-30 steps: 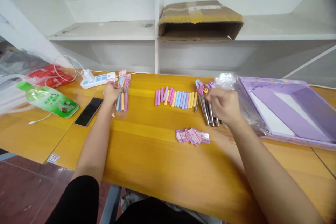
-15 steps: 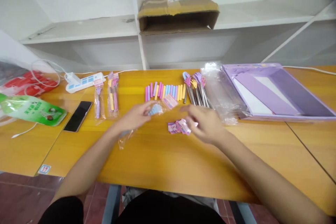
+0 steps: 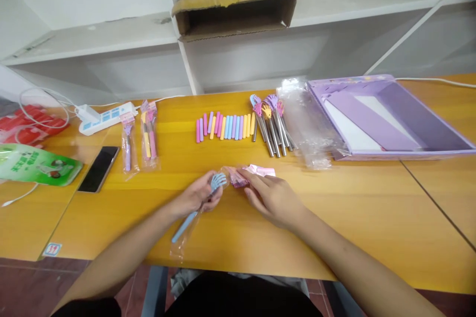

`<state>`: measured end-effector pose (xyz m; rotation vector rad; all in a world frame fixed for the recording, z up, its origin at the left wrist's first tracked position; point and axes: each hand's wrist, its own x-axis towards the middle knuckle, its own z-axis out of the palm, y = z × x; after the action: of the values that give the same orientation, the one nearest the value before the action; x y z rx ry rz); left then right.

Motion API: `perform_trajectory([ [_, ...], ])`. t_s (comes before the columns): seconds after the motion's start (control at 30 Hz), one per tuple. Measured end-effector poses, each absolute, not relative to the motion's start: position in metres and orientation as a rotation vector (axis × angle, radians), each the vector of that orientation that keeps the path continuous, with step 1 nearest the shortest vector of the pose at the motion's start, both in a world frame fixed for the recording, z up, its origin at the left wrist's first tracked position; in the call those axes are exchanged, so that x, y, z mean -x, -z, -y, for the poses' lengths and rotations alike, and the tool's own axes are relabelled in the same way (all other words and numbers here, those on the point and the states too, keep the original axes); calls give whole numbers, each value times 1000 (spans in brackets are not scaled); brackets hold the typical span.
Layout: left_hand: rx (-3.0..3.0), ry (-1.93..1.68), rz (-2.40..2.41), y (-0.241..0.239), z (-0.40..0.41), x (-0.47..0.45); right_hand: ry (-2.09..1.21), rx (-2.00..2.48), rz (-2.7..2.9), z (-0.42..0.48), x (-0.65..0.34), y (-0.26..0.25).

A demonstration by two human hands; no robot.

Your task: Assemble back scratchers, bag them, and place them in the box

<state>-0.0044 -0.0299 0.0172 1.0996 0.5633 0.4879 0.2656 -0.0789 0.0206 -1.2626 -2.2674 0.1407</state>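
My left hand point(image 3: 195, 197) is closed round a blue hand-shaped back scratcher point(image 3: 197, 207) inside a clear plastic sleeve, held low over the yellow table point(image 3: 230, 237). My right hand point(image 3: 273, 197) rests beside it with fingertips on a small pile of pink cards point(image 3: 253, 174), fingers curled over them. Behind lie a row of pastel grips point(image 3: 225, 126) and a bunch of metal scratchers with coloured hand tips point(image 3: 271, 126).
Two bagged scratcher packs point(image 3: 139, 141) lie at left, near a black phone point(image 3: 98, 168), a power strip point(image 3: 106, 118) and a green pouch point(image 3: 35, 164). Clear sleeves point(image 3: 308, 129) and a purple box point(image 3: 386, 119) sit at right. A cardboard box point(image 3: 234, 2) stands on the shelf.
My left hand left the bagged packs at the left and came to the middle holding a bagged blue scratcher. My right hand left the metal scratchers and dropped onto the pink cards.
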Motion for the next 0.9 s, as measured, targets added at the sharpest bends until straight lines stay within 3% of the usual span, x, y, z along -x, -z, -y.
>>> perform_trajectory([
  [0.53, -1265, -381, -644, -30, 43, 6, -1432, 1151, 1313, 70, -260, -31],
  [0.77, -1284, -409, -854, -41, 33, 20, -1334, 1326, 1046, 61, -291, -34],
  [0.9, -1151, -507, -862, -33, 29, 26, -1300, 1423, 1338, 52, -293, -23],
])
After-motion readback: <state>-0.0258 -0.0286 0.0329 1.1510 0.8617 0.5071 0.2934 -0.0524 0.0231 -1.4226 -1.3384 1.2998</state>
